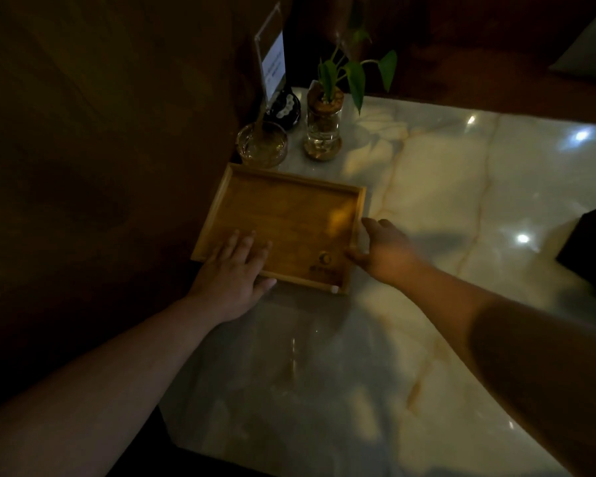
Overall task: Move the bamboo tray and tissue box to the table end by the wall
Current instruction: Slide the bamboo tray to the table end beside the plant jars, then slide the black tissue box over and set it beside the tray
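An empty rectangular bamboo tray (289,215) lies on the marble table near its left edge. My left hand (233,273) grips the tray's near left corner, fingers flat inside it and thumb under the near rim. My right hand (381,251) holds the tray's right rim near the front corner, thumb against the rim. A dark box-like shape (590,249) at the right edge of the view may be the tissue box; I cannot tell in the dim light.
Beyond the tray, by the dark wall, stand a glass ashtray (263,144), a glass vase with a green plant (324,129), a round dark object (284,110) and an upright acrylic sign holder (272,60). The marble table (461,187) stretches to the right and toward me.
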